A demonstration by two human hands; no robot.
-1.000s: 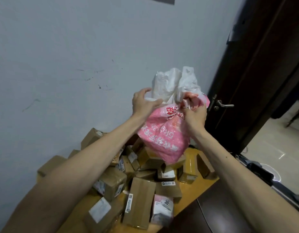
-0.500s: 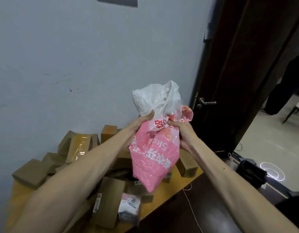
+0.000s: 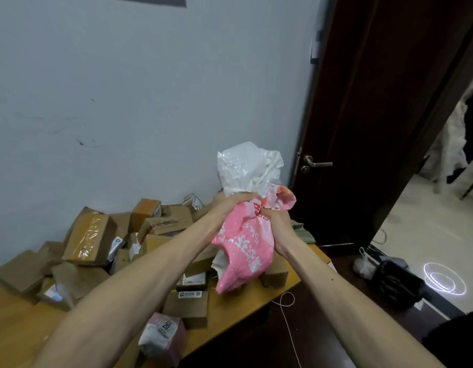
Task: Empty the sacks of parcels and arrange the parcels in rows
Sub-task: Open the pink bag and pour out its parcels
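Pale, scuffed wall [image 3: 124, 102] is backing a yellowish wooden table [image 3: 230, 312] in the head view, and a dark brown door [image 3: 376, 102] with a metal lever handle [image 3: 316, 163] is standing just to the right.

Above the table's right end, both hands are holding up a woven plastic sack [image 3: 243, 251]. It is pink with white print below and plain white above. The left hand [image 3: 230, 205] is curling tightly round the sack's neck, where pink meets white. The right hand [image 3: 278, 224] is gripping the pink part just beside it, fingers closed into the material. The sack is hanging limp and creased, bunching into shiny folds, so it is probably empty and being scrunched up to get it out of the way.

Beneath it, cardboard parcels [image 3: 97, 235] are lying in a loose heap across the table, tilted and overlapping, as dumped boxes would settle. Most are plain brown and rectangular, some glossy with tape and some bearing white labels. A soft white-and-pink packet [image 3: 163, 333] marked "20" is sitting at the near edge. Nothing is lining up in rows yet, so the arranging looks like the remaining work.

A thin white cord [image 3: 286, 304] is trailing off the table edge towards the dark floor, and a black bag [image 3: 394, 282] is resting well apart on the floor.
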